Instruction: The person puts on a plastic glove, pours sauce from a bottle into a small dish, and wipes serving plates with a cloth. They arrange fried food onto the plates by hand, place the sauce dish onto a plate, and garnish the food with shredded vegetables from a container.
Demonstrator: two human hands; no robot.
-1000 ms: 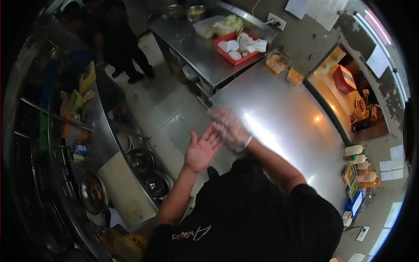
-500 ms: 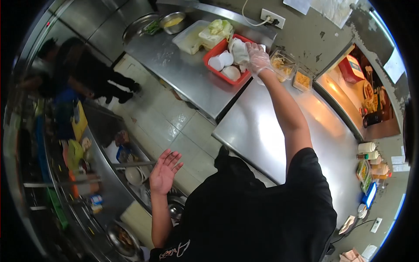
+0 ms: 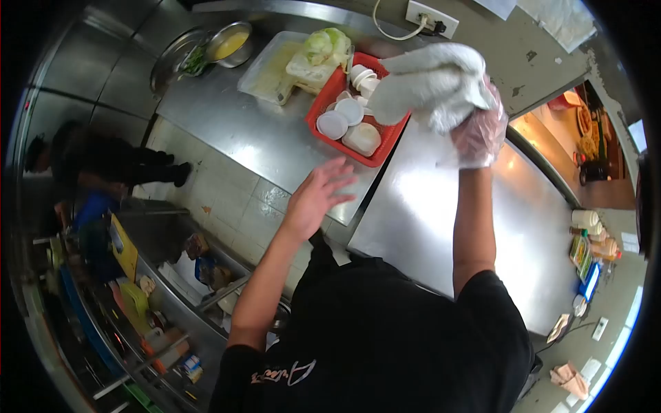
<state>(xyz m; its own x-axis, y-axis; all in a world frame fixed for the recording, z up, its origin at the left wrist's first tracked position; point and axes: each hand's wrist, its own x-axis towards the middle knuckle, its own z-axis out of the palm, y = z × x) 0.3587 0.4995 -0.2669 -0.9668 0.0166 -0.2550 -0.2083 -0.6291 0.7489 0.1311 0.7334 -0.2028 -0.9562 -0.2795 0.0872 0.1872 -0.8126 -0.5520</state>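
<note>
My right hand (image 3: 482, 127), in a clear plastic glove, grips a white cloth (image 3: 434, 82) and holds it up over the near counter, right of the red basket. The cloth hangs loosely and covers part of the basket's right side. Inside the red basket (image 3: 318, 107) lie white lids (image 3: 332, 125), small white cups (image 3: 363, 77) and a round whitish item (image 3: 362, 139). My left hand (image 3: 320, 196) is bare, its fingers spread, in the air just in front of the basket, holding nothing.
Left of the basket are a container with lettuce (image 3: 320, 58), a clear tray (image 3: 272, 65) and a metal bowl (image 3: 231, 45) of yellow liquid. Sauce bottles (image 3: 585, 220) stand at the steel counter's (image 3: 413, 199) right end. Another person (image 3: 103, 162) is at far left.
My right hand has lifted the white cloth out of the red basket and moved right with it. My left hand has moved up and right, towards the basket. The view has shifted.
</note>
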